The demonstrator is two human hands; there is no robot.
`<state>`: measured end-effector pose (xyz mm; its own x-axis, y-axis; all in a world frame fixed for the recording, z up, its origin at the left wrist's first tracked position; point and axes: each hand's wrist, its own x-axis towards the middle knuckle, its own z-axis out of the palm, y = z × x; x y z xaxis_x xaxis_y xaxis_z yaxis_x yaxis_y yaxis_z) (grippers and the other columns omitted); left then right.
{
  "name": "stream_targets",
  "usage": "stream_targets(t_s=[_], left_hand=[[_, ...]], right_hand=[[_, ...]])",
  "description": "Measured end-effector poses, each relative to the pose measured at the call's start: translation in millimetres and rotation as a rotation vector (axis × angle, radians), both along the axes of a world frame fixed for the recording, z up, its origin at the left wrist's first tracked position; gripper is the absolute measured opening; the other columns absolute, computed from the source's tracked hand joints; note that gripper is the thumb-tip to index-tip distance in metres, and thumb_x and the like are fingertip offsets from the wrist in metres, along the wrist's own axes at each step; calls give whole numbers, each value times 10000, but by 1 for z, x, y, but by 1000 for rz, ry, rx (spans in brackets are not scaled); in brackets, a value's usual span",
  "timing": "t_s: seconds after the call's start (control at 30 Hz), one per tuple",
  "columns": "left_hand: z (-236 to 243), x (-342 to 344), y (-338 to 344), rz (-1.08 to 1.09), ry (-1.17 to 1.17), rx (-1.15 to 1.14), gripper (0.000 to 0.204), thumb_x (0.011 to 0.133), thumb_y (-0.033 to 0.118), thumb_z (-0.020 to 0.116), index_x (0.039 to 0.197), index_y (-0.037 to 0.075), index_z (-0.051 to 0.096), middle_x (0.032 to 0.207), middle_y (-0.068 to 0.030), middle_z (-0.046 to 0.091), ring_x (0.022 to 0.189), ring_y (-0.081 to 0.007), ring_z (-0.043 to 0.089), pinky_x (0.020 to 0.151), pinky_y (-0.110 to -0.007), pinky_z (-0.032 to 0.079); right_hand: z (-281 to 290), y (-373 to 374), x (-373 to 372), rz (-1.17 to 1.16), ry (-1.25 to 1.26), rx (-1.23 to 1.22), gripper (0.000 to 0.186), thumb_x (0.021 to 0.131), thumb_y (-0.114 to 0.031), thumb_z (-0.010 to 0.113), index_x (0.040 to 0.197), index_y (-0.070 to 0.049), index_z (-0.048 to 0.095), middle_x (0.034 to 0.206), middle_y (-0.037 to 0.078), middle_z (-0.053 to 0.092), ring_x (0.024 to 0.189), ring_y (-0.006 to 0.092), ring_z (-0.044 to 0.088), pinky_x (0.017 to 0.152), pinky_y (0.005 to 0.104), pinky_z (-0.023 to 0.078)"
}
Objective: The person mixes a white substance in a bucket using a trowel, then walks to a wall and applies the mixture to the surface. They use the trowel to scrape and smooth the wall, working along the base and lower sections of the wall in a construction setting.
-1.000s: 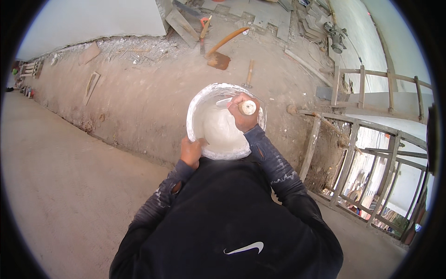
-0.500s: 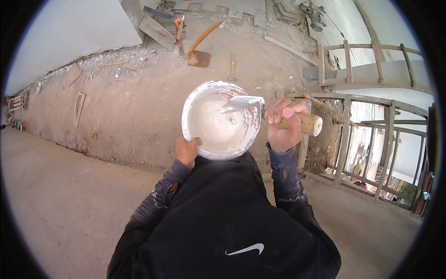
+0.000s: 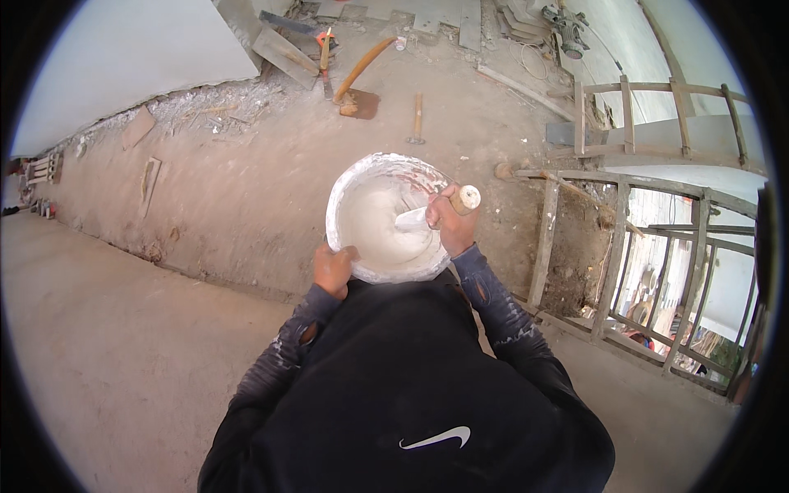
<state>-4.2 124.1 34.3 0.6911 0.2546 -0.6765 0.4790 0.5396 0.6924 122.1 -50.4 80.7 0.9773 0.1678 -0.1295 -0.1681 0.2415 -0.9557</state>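
Note:
In the middle stands a white-crusted bucket (image 3: 334,205) containing creamy white plaster (image 3: 368,226). My left hand (image 3: 332,269) is closed on the bucket's rim at the lower left. At the right side of the bucket, my right hand (image 3: 448,220) grips the wooden handle (image 3: 467,198) of a trowel. Its pale metal blade (image 3: 409,219) reaches down into the plaster, and the handle's end points up toward me. Part of the blade is hidden by the plaster and my hand.
A hammer (image 3: 418,115), hoe (image 3: 359,104) and handsaw (image 3: 288,25) lie beyond the bucket on dusty ground. Wooden ladder-like frames (image 3: 625,238) line the right, with a motor (image 3: 573,37) above. A white wall edge (image 3: 164,57) and broken boards (image 3: 281,51) are at the upper left.
Since half a second ago, my right hand has moved left over the bucket, turning the trowel handle upright and lowering the blade into the plaster. My left hand stays on the rim.

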Motion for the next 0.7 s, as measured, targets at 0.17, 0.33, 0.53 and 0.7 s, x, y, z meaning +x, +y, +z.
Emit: stream_targets(t_s=[0.17, 0.33, 0.53, 0.7], left_hand=[[3, 20, -21, -47, 27, -3, 350, 680, -44, 523, 1029, -72, 527, 854, -126, 604, 661, -213, 615, 523, -305, 509], [13, 43, -47, -125, 46, -6, 337, 680, -39, 528, 1016, -58, 534, 840, -115, 601, 626, -189, 599, 495, -286, 486], [27, 65, -76, -132, 48, 29, 352, 681, -46, 522, 1033, -60, 513, 850, -113, 593, 651, -206, 605, 526, -307, 514], [16, 80, -94, -148, 26, -21, 403, 677, -44, 525, 1077, -64, 479, 892, -121, 589, 709, -222, 611, 551, -323, 533]], right_hand=[[19, 14, 6, -79, 102, 277, 180, 746, 29, 515, 598, -40, 441, 504, 40, 490, 414, 107, 460, 471, 249, 417], [0, -1, 59, -189, -101, 151, 140, 745, 33, 536, 648, -21, 452, 498, 52, 488, 397, 106, 448, 409, 250, 380], [-5, -95, 51, -140, 27, 134, 152, 743, 47, 536, 625, -18, 466, 484, 37, 473, 400, 87, 438, 397, 238, 360], [41, -69, 71, -9, -44, 291, 129, 731, 19, 564, 633, -18, 490, 517, 23, 488, 454, 76, 451, 446, 233, 370]])
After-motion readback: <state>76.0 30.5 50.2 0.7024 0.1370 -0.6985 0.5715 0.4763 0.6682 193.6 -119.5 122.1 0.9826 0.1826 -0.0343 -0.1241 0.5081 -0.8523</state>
